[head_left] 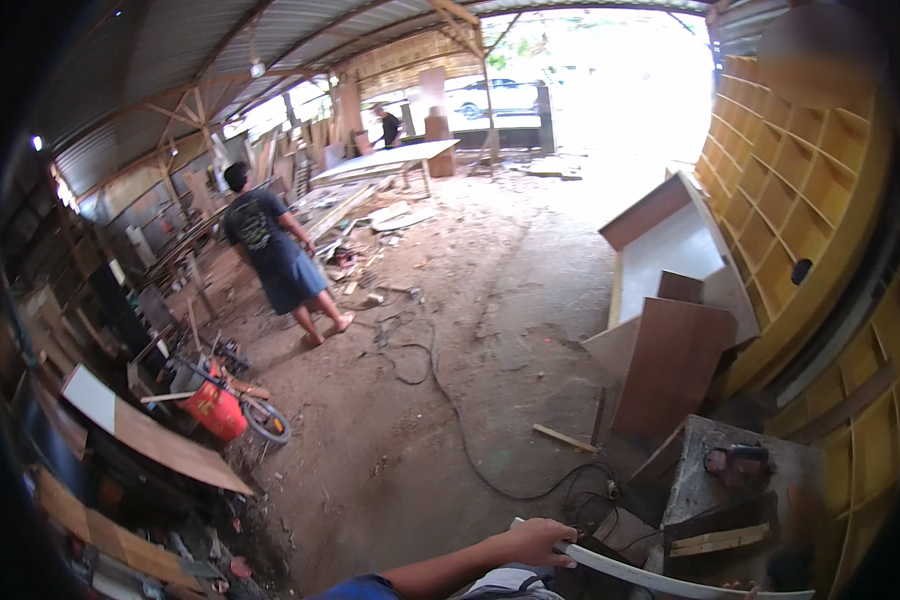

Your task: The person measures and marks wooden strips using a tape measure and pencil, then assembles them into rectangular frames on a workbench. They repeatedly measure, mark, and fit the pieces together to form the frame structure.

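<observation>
At the bottom centre of the frame, the left hand (538, 542) has its fingers wrapped around a long pale strip (660, 577), which slants down toward the lower right edge. Only a bit of the right hand (738, 589) shows by the strip at the bottom edge, so whether its fingers grip cannot be told. A red power tool (738, 461) rests on a grey box (692, 487) at the lower right; a dark cable (457, 415) snakes over the floor (370, 500) mid-frame.
</observation>
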